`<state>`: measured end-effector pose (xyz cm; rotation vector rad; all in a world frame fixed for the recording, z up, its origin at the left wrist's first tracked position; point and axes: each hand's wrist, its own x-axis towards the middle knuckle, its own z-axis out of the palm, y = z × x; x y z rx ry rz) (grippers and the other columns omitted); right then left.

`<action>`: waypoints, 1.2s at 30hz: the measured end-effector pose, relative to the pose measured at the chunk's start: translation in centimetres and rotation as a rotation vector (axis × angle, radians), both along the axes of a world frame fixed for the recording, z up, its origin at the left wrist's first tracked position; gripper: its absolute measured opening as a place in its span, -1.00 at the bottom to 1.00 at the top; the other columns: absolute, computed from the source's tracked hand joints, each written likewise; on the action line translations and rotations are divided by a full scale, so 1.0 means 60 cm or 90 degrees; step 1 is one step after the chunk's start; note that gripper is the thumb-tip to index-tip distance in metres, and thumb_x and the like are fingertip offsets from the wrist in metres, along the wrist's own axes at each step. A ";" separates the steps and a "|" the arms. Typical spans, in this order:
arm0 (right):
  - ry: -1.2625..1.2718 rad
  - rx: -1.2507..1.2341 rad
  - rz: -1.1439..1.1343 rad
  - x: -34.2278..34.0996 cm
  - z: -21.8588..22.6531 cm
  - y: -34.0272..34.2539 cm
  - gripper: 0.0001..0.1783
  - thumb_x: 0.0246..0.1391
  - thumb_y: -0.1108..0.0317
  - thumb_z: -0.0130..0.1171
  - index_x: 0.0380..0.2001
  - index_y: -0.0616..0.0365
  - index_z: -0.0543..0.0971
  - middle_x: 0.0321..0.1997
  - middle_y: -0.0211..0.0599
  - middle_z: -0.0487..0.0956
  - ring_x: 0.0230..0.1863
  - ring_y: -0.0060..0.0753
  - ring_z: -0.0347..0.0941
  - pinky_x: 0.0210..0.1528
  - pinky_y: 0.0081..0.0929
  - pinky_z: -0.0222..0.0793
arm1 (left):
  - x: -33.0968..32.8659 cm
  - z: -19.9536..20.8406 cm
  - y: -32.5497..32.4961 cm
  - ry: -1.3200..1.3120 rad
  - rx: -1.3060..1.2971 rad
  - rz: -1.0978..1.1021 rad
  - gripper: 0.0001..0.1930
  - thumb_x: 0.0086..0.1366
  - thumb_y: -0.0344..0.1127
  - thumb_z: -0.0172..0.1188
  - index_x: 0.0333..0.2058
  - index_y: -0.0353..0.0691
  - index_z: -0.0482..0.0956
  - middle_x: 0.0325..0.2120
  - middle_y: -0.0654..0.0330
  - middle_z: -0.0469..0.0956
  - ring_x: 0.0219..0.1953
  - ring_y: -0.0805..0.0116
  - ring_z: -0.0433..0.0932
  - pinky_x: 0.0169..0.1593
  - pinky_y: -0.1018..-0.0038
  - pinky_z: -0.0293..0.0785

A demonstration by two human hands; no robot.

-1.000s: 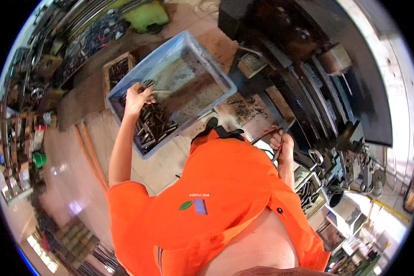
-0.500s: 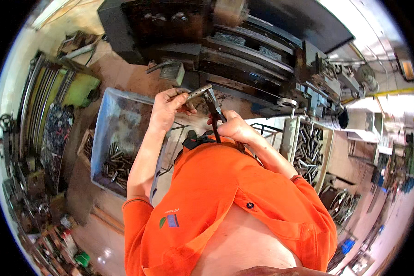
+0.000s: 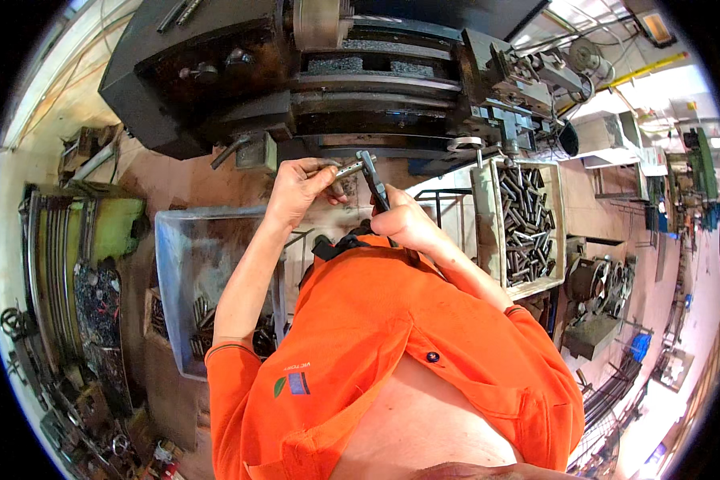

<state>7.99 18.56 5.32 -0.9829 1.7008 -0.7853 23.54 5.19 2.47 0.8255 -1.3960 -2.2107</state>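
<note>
Head view, left fisheye of the worn pair. Looks steeply down from head height, picture upright; orange shirt (image 3: 340,320) is closest, filling lower center. Left hand (image 3: 298,194) and right hand (image 3: 410,224) sit mid-frame, a bit farther out. Dark machine (image 3: 376,84) lies beyond them, along the top. Straight edges bend toward the rim, corners go black.

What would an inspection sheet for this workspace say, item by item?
Surface: the work is held in the air, above the floor.
Job's things: slim metal piece; dark-handled tool, its head at the piece's far end, contact unclear.
Clutter: loose metal parts heaped in the pale crate at right; more in the partly hidden blue bin.
Hands: left hand grips the piece; right hand grips the tool.
Cables: nothing seen near the hands.
Surroundings: dark machine ahead; green machine at left.
</note>
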 end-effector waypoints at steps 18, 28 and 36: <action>-0.260 -0.057 -0.360 -0.052 -0.086 0.005 -0.73 -0.29 0.43 -0.02 -0.38 0.23 0.41 -0.52 -0.39 0.39 -0.48 -0.50 0.32 -0.38 -0.55 0.23 | -0.043 -0.094 0.015 0.005 0.044 -0.153 -0.54 0.07 -0.54 0.08 0.00 -0.43 0.29 -0.34 0.04 0.53 -0.25 0.36 0.53 -0.17 0.55 0.44; -0.068 -0.209 -0.405 -0.239 -0.112 -0.156 -0.79 -0.33 0.40 0.05 -0.50 0.21 0.34 -0.60 -0.45 0.30 -0.51 -0.58 0.16 -0.48 -0.58 0.16 | -0.272 -0.113 0.012 0.045 -0.214 -0.259 -0.31 0.03 -0.33 0.30 0.09 -0.36 0.13 -0.03 0.17 0.28 -0.01 0.39 0.30 0.08 0.43 0.22; -0.166 -0.203 -0.394 -0.329 -0.109 -0.217 -0.74 -0.33 0.38 0.05 -0.45 0.23 0.35 -0.56 -0.41 0.31 -0.49 -0.55 0.18 -0.45 -0.56 0.18 | -0.385 -0.099 -0.040 0.096 0.140 -0.192 -0.27 -0.16 -0.35 0.41 -0.01 -0.35 0.22 -0.22 0.17 0.43 -0.27 0.40 0.50 -0.20 0.48 0.48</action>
